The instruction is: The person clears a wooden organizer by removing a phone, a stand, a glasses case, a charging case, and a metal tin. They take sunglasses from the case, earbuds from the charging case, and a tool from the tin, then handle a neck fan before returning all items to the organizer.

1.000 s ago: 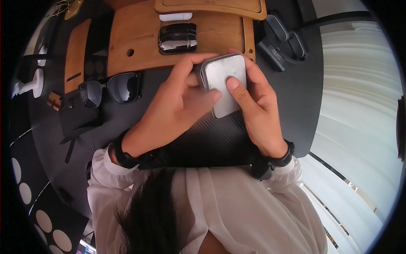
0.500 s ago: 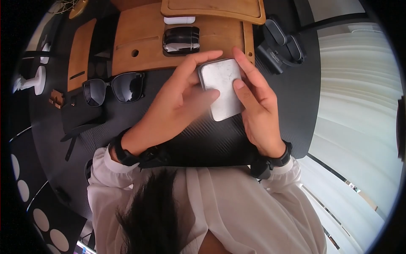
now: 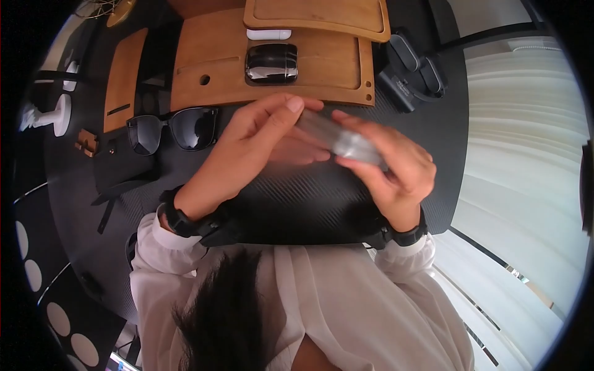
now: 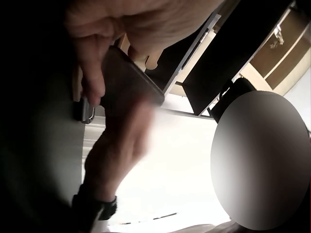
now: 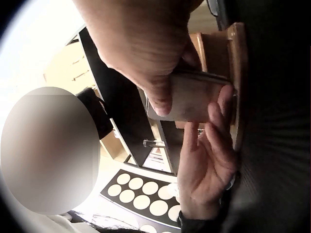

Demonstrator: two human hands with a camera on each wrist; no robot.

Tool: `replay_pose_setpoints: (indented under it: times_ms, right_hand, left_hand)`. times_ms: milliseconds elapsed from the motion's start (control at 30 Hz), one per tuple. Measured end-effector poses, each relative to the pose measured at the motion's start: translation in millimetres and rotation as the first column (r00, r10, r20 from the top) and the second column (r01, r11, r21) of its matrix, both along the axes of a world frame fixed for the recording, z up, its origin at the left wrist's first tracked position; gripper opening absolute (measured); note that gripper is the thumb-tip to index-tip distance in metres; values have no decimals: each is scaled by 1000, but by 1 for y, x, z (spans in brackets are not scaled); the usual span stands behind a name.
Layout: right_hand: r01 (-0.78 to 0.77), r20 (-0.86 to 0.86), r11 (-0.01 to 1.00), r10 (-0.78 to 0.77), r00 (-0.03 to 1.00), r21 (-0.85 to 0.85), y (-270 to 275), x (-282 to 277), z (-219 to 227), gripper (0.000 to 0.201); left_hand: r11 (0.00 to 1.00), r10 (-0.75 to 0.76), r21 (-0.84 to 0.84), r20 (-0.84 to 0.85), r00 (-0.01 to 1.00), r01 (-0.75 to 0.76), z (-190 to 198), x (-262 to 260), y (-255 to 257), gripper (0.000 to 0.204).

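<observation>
A small silver metal tin with rounded corners is held up over the dark desk, tilted nearly edge-on and blurred. My right hand grips one end, thumb below and fingers over the top. At the other end, my left hand has its thumb lifted and its fingers extended against the tin. From the right wrist, the tin's broad face shows, with left fingertips touching it along one corner. The left wrist view has the tin as a dark slab between both hands.
Behind the hands lies a wooden organizer holding a glossy black case and a white case; a wooden tray is above. Sunglasses lie left on the desk. A black device with padded loops stands right.
The tin has turned from face-up to almost edge-on as the right hand rolled over it. The left thumb has left its face and moved upward.
</observation>
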State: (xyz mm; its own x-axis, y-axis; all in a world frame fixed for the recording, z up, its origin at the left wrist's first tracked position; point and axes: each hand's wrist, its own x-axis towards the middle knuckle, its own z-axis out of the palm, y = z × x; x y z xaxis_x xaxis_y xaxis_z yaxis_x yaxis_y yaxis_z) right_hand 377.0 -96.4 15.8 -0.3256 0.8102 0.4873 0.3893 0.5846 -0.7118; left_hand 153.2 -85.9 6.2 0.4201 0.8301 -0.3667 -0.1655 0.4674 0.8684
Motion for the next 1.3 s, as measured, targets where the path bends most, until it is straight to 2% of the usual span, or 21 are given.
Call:
replay_pose_setpoints:
  times_ms: [33, 67, 100, 167, 267, 367, 433, 467, 500, 600, 700, 833, 867, 967, 1000, 1067, 1133, 1167, 1233, 1267, 1300]
  right_hand:
    - [74, -34, 995, -77, 996, -66, -4, 1, 3, 37]
    - [118, -77, 992, -122, 990, -53, -5, 3, 0, 36]
    - [161, -122, 986, -165, 979, -42, -6, 4, -3, 35]
    - [130, -332, 962, -208, 920, -242, -6, 3, -6, 33]
    - [7, -433, 934, -172, 885, -357, -3, 2, -5, 32]
    - [101, -320, 955, -192, 928, -279, 0, 8, -9, 31]
    - [245, -266, 934, -314, 912, -261, 2, 3, -6, 27]
    - [241, -225, 946, -289, 931, -218, 6, 3, -5, 26]
    - [235, -183, 956, -266, 946, -174, 11, 3, -6, 26]
    - [130, 115, 971, -155, 981, 200, 22, 2, -21, 28]
    - [67, 304, 958, -154, 940, 279, 25, -7, -17, 33]
    - [82, 340, 937, -204, 918, 341, 56, -14, -34, 30]
    - [87, 362, 949, -200, 910, 303, 60, -14, -33, 31]
    - [-14, 365, 907, -155, 918, 420, 79, -10, -59, 33]
    - [-42, 399, 917, -132, 907, 397, 81, -4, -61, 34]
    - [-29, 321, 960, -64, 945, 277, 67, 6, -46, 35]
    - [-27, 201, 991, 1, 980, 128, 38, 24, -20, 36]
    - [-76, 104, 997, 76, 992, -4, 17, 36, -7, 35]
    - [-218, -125, 947, 193, 973, -237, -27, 61, 12, 35]
    - [-331, -191, 890, 282, 940, -313, -51, 75, 17, 32]
    - [-414, -220, 785, 351, 910, -461, -77, 91, 24, 28]
  left_hand:
    - [1000, -17, -2, 20, 1000, 17, 5, 1, 0, 41]
    - [999, -36, -3, 38, 999, 36, 9, 2, 0, 39]
    - [997, -34, 65, 35, 999, 32, 10, 1, -3, 37]
    - [980, -35, 197, 33, 999, 28, 9, -3, -7, 32]
    - [970, -100, 207, -138, 985, 127, 6, -12, 3, 35]
    - [965, -9, 262, -54, 999, 22, -5, -3, -3, 43]
    - [961, 24, 276, -56, 998, -8, 3, 3, -9, 43]
    - [960, 40, 281, -59, 997, -22, 7, 3, -12, 43]
    - [958, -31, 283, -82, 996, 53, 7, 0, -11, 42]
    - [928, -211, 282, -139, 968, 243, -1, -6, -7, 40]
    - [888, -314, 296, -167, 934, 352, -11, -8, -5, 38]
    - [821, -397, 337, -245, 885, 462, -23, -9, -6, 36]
    - [798, -409, 355, -274, 871, 486, -23, -9, -6, 36]
    - [706, -416, 420, -406, 814, 570, -20, -9, -7, 35]
    - [699, -432, 401, -422, 797, 591, -18, -9, -8, 35]
    - [680, -434, 398, -458, 776, 615, -14, -8, -9, 35]
    - [668, -443, 389, -477, 760, 634, -5, -6, -13, 36]
    - [660, -450, 368, -504, 737, 655, -3, -6, -14, 37]
    - [650, -446, 369, -522, 726, 665, -2, -4, -15, 40]
    - [631, -461, 357, -543, 702, 689, -1, -4, -15, 41]
    - [633, -449, 348, -562, 694, 692, 0, -3, -16, 41]
